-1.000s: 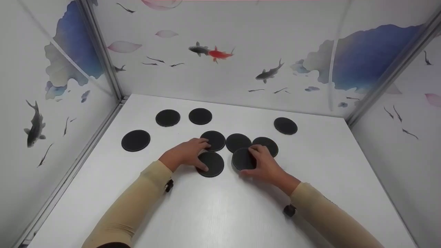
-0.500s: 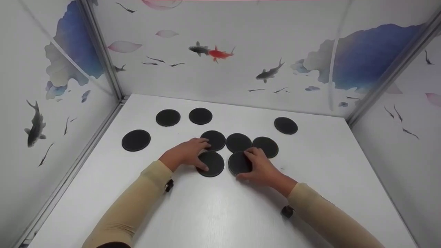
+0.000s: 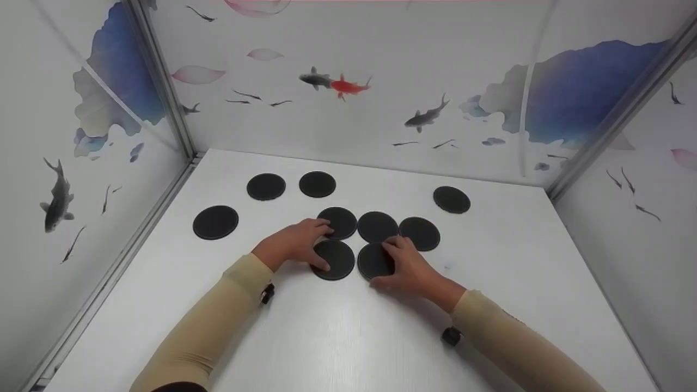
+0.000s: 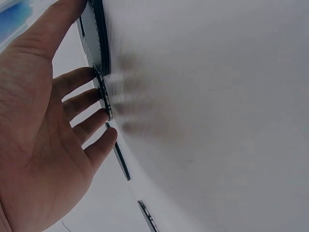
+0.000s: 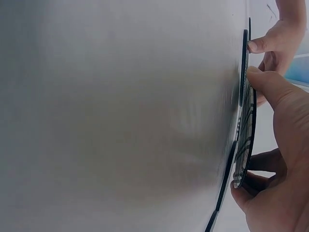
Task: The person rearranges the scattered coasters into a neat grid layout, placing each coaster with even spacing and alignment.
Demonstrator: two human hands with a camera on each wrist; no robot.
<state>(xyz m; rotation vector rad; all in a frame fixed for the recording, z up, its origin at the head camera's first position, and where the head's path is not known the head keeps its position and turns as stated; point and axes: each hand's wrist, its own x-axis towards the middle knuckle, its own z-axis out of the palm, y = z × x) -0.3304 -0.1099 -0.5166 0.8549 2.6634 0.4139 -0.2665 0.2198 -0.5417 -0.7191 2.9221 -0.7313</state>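
Note:
In the head view, my right hand [image 3: 411,269] grips a round black coaster [image 3: 374,261] by its edge, thumb at the near side and fingertips at the far side. The right wrist view shows this coaster's patterned underside [image 5: 246,137], tilted a little off the table. My left hand [image 3: 291,242] has its fingers spread. Its thumb rests on the front left coaster [image 3: 335,261], and its fingertips touch the coaster behind it [image 3: 338,223]. Two more coasters, a middle one [image 3: 378,226] and a right one [image 3: 420,233], continue that back row side by side.
Loose black coasters lie farther out: a left one [image 3: 215,222], two at the back left, one [image 3: 266,187] beside another [image 3: 317,184], and one at the back right [image 3: 451,200]. The white table [image 3: 337,337] meets printed panels [image 3: 370,130] at its back and sides.
My right hand has moved slightly left and toward the person with its coaster, closing most of the gap to the front left coaster. My left hand has stayed put.

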